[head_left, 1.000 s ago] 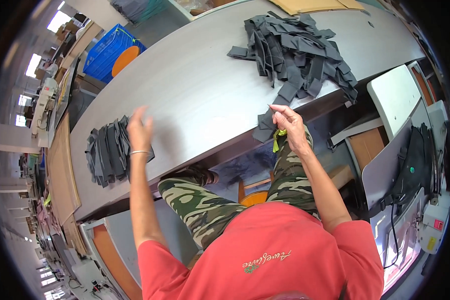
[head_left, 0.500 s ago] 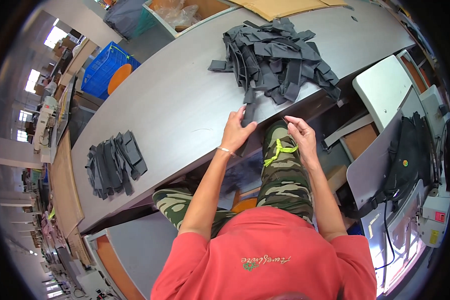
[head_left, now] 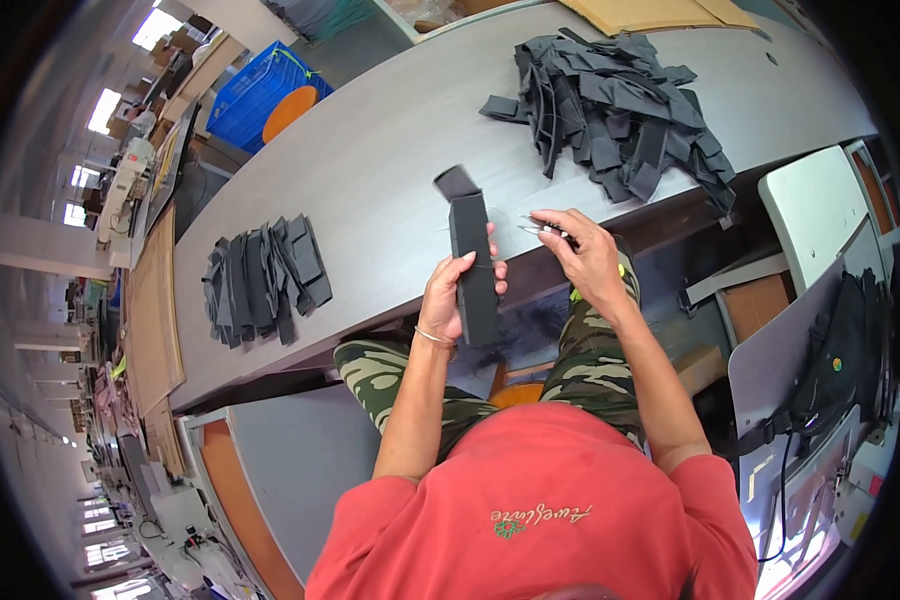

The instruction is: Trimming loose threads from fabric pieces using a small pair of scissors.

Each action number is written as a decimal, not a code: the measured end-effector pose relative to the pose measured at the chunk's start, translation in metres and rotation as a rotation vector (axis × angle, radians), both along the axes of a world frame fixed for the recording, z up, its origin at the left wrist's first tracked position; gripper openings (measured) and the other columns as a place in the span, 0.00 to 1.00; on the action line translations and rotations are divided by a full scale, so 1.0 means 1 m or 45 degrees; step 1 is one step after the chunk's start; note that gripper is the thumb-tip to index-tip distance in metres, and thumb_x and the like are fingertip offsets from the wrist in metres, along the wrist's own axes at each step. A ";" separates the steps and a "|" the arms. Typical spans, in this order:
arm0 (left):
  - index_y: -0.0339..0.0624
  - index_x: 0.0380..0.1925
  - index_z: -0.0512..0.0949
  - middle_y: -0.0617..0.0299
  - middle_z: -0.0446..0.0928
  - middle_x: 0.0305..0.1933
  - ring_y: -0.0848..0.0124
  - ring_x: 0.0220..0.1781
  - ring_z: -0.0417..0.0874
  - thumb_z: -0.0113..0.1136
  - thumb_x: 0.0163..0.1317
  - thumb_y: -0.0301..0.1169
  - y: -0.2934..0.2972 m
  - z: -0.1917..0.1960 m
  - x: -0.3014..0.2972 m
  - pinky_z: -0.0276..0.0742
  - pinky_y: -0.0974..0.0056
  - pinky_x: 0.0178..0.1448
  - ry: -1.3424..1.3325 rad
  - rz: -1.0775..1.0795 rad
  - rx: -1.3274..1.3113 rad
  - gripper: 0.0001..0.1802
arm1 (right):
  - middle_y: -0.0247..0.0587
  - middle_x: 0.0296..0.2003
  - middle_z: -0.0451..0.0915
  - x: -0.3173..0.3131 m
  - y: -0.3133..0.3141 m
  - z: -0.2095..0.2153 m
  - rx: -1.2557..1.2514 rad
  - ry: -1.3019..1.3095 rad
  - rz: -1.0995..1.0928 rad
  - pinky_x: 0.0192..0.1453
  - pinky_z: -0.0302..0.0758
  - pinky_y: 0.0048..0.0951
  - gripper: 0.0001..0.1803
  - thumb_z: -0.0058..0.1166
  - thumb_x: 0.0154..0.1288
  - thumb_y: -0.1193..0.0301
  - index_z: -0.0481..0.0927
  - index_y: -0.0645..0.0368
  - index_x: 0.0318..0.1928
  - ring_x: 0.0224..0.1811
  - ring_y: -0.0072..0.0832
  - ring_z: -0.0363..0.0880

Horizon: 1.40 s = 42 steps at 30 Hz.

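A sewing workshop, apparently one floor of a larger garment or textile factory. At the left of the frame stands a white industrial sewing machine, and below it more workstations recede in a row down a long hall, their details small and warped by the lens. Windows line the wall at upper left, near stacked cardboard boxes. A long grey worktable crosses the middle, bearing a heap of dark grey fabric strips at upper right and a neater batch of strips at centre left. Beyond it sits a blue plastic crate.
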State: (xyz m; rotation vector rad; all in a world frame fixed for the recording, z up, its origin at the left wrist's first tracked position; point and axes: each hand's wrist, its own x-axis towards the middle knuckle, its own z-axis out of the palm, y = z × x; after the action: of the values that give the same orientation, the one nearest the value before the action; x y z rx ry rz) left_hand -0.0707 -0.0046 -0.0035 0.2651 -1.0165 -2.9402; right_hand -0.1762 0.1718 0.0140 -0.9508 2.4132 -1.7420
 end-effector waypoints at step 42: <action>0.34 0.41 0.70 0.54 0.75 0.29 0.67 0.26 0.79 0.51 0.62 0.30 0.022 0.030 0.025 0.79 0.66 0.34 -0.047 0.216 -0.328 0.12 | 0.35 0.35 0.80 0.025 -0.032 -0.001 -0.278 -0.420 0.071 0.40 0.71 0.22 0.13 0.56 0.62 0.73 0.79 0.57 0.49 0.33 0.19 0.74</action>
State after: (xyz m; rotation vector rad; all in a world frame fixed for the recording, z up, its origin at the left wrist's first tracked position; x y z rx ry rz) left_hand -0.0454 0.0177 0.0260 0.3783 -1.2920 -2.6284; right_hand -0.1509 0.1397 0.0133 -0.6704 2.0096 -1.9897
